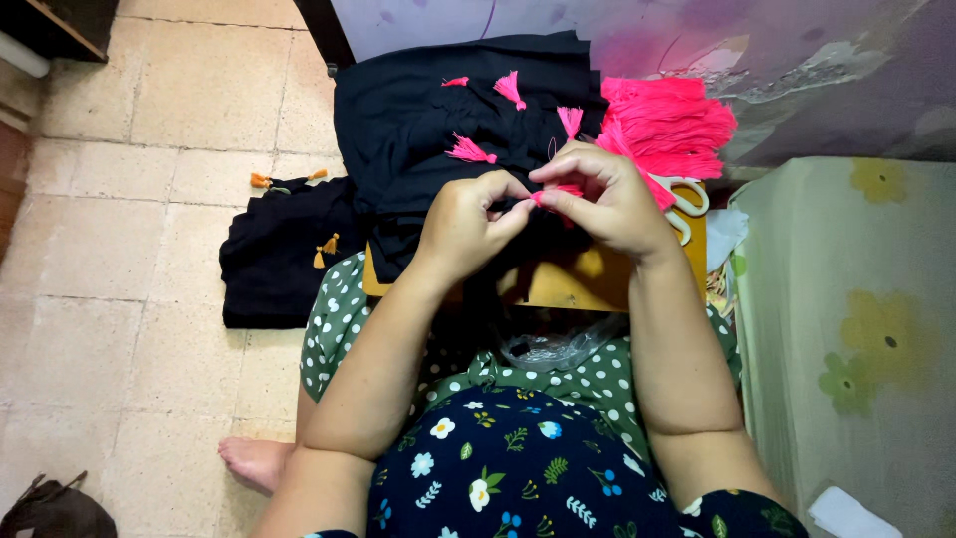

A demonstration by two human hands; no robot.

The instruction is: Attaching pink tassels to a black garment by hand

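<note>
A tiled floor (149, 120) lies to the left, and a small wooden stool (583, 284) stands over the person's lap, bearing black cloth (418, 130) dotted with pink tassels. At its middle, the left hand (466, 221) and right hand (607, 194) meet, both pinching one pink tassel (543, 196) between thumbs and fingertips. It looks light, soft and easily frayed, best held at its tied head. Scissors (687, 207) and a bundle of pink thread (669, 125) lie far right.

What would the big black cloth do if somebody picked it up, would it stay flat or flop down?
The black cloth would probably flop and sag, since it already lies in soft folds. It looks light for its size. The pink tassels sewn on would likely dangle from it.
</note>
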